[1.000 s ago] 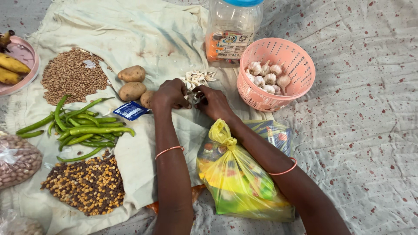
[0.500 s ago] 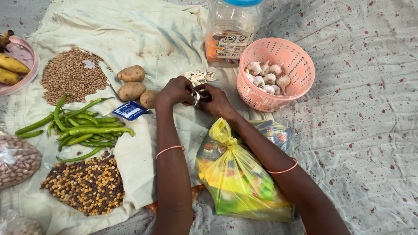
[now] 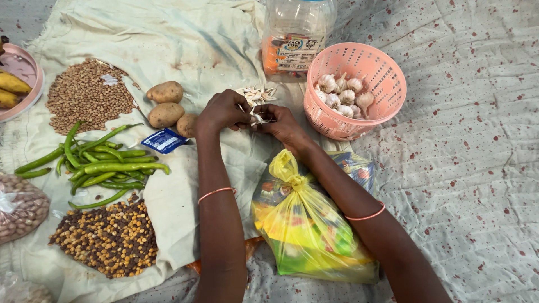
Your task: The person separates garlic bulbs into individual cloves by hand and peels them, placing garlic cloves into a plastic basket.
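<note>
My left hand [image 3: 222,111] and my right hand [image 3: 283,126] meet over the cream cloth [image 3: 168,39], both pinching a garlic bulb [image 3: 257,116] with papery white skin between the fingertips. Just beyond the hands lies a small pile of loose garlic cloves [image 3: 255,94]. To the right stands a pink plastic basket [image 3: 387,73] holding several whole garlic heads [image 3: 342,92]. Each wrist wears a thin orange bangle.
A clear plastic jar [image 3: 295,36] stands behind the cloves. Three potatoes [image 3: 165,114], a blue sachet [image 3: 163,140], green beans [image 3: 98,163], brown peas [image 3: 84,95] and mixed lentils [image 3: 109,238] lie on the cloth. A yellow bag [image 3: 306,224] sits under my right forearm. Bananas [image 3: 11,90] at far left.
Both hands have kept working the garlic, lifting it slightly off the cloth and shifting a little up and left. The camera view has tilted down slightly.
</note>
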